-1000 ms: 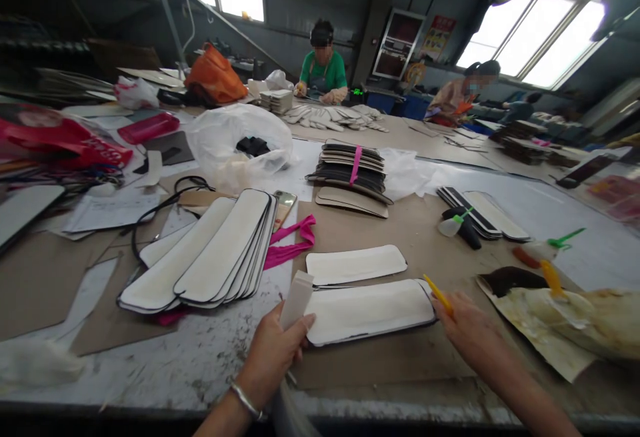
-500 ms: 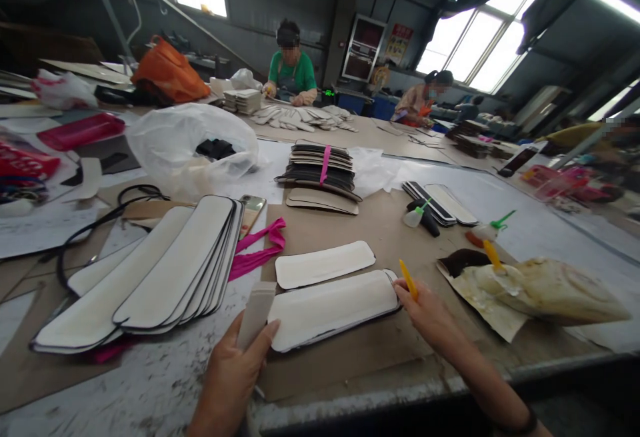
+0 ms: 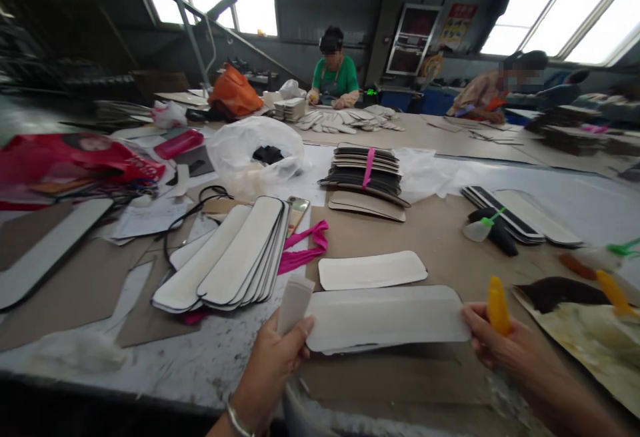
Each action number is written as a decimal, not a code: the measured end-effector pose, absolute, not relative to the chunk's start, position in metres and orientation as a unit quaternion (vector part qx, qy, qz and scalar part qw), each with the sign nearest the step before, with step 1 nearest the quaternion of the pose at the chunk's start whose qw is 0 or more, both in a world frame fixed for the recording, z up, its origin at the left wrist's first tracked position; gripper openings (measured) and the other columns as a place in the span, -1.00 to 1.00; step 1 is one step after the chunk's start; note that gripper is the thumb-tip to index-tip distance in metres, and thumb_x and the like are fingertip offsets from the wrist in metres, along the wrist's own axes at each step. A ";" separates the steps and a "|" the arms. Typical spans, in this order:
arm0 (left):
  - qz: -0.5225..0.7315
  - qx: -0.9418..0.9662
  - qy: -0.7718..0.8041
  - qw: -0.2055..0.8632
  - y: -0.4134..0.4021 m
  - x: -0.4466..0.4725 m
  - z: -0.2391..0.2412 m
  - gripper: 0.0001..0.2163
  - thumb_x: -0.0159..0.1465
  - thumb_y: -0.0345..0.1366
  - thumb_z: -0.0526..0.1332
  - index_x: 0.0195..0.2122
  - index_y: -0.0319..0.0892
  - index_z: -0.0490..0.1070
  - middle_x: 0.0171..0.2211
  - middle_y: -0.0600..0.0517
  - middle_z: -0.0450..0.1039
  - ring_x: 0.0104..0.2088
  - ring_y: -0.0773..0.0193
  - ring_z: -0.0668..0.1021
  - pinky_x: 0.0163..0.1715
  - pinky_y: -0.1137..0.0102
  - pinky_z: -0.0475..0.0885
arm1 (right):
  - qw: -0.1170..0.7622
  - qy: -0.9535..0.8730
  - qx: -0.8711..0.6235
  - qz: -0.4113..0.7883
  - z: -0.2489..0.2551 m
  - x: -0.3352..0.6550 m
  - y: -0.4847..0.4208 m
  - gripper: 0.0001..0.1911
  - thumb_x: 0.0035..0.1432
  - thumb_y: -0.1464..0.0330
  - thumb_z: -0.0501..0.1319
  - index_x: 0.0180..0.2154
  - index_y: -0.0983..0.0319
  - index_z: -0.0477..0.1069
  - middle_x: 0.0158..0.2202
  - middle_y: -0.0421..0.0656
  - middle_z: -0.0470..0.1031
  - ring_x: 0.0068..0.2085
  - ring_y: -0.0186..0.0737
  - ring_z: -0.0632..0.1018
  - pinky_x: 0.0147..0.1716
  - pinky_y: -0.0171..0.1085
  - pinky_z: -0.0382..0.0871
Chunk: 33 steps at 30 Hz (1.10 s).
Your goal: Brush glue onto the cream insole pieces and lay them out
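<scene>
A long white panel (image 3: 385, 320) with rounded corners is held up between my two hands, slightly above the table. My left hand (image 3: 280, 350) pinches its left end and also grips a small bundle of pale strips (image 3: 296, 300). The panel's right end is pinched in my right hand (image 3: 500, 340), which also has a yellow tapered tool (image 3: 499, 307) tucked in it; the tool's kind is unclear. Just beyond lies another white panel (image 3: 373, 270) with a dark edge. Fanned out to the left is a stack of similar dark-edged panels (image 3: 243, 250).
A bundle of dark and tan pieces (image 3: 367, 167) tied with pink ribbon stands behind. Right are a small green-tipped bottle (image 3: 479, 229) and a stained bag (image 3: 580, 330). A clear plastic bag (image 3: 255, 150) and a phone (image 3: 299, 209) lie left. A person in green (image 3: 335, 74) works across the table.
The white panel has come up off the table, its right end lifted by my right hand. My left hand now grips its left end. The camera view has turned left.
</scene>
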<state>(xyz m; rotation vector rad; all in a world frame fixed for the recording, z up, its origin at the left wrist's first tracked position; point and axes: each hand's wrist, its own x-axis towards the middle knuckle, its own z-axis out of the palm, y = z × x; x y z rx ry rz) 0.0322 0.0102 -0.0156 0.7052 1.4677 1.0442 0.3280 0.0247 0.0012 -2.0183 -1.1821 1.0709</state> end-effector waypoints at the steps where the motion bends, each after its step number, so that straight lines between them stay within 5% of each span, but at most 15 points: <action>1: 0.448 0.287 0.611 0.586 0.011 0.032 -0.014 -0.73 0.00 -0.16 0.25 -0.40 -0.26 0.32 -0.69 0.18 0.27 -0.67 0.46 0.28 -0.69 0.56 0.17 | 0.279 -0.432 -0.755 0.406 0.003 0.327 0.025 -0.55 -0.11 -0.01 0.09 -0.33 0.22 0.28 -0.67 -0.30 0.19 -0.64 -0.35 0.25 -0.65 -0.35 0.16; 11: 0.478 0.219 0.586 0.616 0.013 0.024 -0.016 -0.68 -0.12 -0.18 0.36 -0.47 -0.31 0.35 -0.68 0.14 0.29 -0.69 0.53 0.25 -0.73 0.61 0.13 | 0.268 -0.389 -0.780 0.410 0.024 0.305 0.020 -0.56 -0.25 0.01 0.19 -0.41 0.21 0.31 -0.67 -0.29 0.21 -0.64 -0.34 0.29 -0.64 -0.35 0.21; 21: 0.480 0.102 0.471 0.733 0.011 0.017 -0.023 -0.73 -0.17 -0.33 0.41 -0.51 -0.31 0.36 -0.66 0.14 0.29 -0.70 0.56 0.25 -0.77 0.65 0.16 | 0.436 -0.208 -0.611 0.627 -0.006 0.292 0.008 -0.67 -0.16 0.19 0.32 -0.58 0.21 0.21 -0.72 -0.37 0.12 -0.68 -0.50 0.15 -0.71 -0.48 0.12; 29: 0.467 0.233 0.568 0.636 0.046 0.023 -0.005 -0.69 -0.09 -0.15 0.34 -0.50 -0.26 0.29 -0.70 0.17 0.28 -0.69 0.52 0.27 -0.72 0.61 0.18 | 0.528 -0.288 -0.661 0.449 0.012 0.300 0.041 -0.64 -0.15 0.08 0.26 -0.55 0.25 0.33 -0.65 -0.27 0.30 -0.64 -0.43 0.25 -0.70 -0.43 0.17; 33: 0.409 0.311 0.646 0.565 0.044 0.025 -0.016 -0.64 -0.07 -0.04 0.27 -0.45 -0.26 0.30 -0.71 0.17 0.27 -0.70 0.46 0.23 -0.72 0.54 0.11 | 0.539 -0.321 -0.670 0.397 0.018 0.295 0.036 -0.57 -0.08 -0.02 0.15 -0.44 0.23 0.41 -0.50 -0.15 0.43 -0.45 -0.27 0.44 -0.47 -0.32 0.35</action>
